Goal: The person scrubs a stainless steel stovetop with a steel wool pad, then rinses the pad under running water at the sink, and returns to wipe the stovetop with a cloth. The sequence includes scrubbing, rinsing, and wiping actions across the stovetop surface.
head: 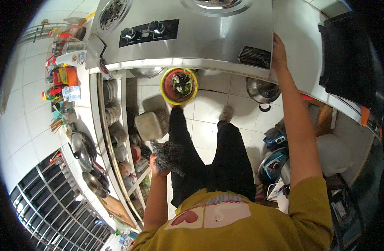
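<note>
In my left hand [157, 165] is a bunched dark grey fluffy cloth [170, 156], held low beside my left leg. My right arm reaches forward, and my right hand [279, 55] rests against the right side edge of the stainless steel gas cooktop [210, 39]. Its fingers are partly hidden along that edge, so their grip is unclear. Two control knobs [156, 27] sit on a black panel at the cooktop's front left. A burner [115, 14] shows at its far left corner, with another burner [217, 3] at the top.
Below the counter stand a yellow-rimmed red bin [167, 86] holding scraps, a plastic container [150, 126] and a lidded pan [263, 91]. Bottles [73, 58] and pan lids [79, 147] line the left counter. Shelves [112, 114] hold stacked dishes. A black appliance [348, 53] stands right.
</note>
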### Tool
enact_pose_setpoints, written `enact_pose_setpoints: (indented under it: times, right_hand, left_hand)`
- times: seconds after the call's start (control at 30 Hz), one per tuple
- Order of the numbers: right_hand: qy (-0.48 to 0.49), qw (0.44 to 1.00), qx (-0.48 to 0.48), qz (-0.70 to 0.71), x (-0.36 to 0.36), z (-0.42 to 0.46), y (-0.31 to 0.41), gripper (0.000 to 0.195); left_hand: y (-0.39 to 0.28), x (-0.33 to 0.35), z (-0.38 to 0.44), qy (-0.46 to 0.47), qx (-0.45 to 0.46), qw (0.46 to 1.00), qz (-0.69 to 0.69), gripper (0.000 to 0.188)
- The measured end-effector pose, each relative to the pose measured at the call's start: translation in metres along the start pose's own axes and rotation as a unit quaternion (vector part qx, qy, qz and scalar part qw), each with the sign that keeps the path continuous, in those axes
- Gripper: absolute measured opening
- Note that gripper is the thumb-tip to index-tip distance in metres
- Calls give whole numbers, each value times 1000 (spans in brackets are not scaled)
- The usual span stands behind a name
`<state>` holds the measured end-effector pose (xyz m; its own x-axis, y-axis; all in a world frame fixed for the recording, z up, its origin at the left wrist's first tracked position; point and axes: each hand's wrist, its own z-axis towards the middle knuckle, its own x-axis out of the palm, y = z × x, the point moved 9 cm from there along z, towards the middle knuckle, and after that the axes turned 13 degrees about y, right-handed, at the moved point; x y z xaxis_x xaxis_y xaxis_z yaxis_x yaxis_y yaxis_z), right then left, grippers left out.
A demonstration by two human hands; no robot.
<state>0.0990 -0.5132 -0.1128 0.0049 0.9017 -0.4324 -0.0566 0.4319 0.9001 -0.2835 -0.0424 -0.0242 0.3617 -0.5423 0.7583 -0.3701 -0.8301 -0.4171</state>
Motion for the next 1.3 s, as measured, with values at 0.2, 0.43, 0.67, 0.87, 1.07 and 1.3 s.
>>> enact_pose_setpoints:
  times: [0.2, 0.43, 0.67, 0.87, 1.07, 1.3]
  right_hand:
    - [47, 984, 33, 167, 14, 1, 0, 34]
    - [100, 979, -51, -168, 26, -50, 113, 51]
    - [133, 973, 107, -155, 80, -94, 50, 44]
    - [-81, 979, -34, -185, -15, -111, 119, 41]
    - [-187, 958, 131, -172, -126, -159, 50, 34]
    - [-114, 936, 54, -328, -15, -115, 104, 39]
  left_hand:
    - [12, 8, -6, 7, 22, 999, -28, 51]
    - [15, 29, -15, 9, 0, 1000, 3, 47]
    - [9, 40, -13, 62, -6, 997, 55, 48]
    - [11, 31, -14, 28, -35, 997, 55, 53]
    - [19, 3, -11, 3, -47, 999, 12, 53]
    - [13, 13, -10, 45, -39, 998, -35, 48]
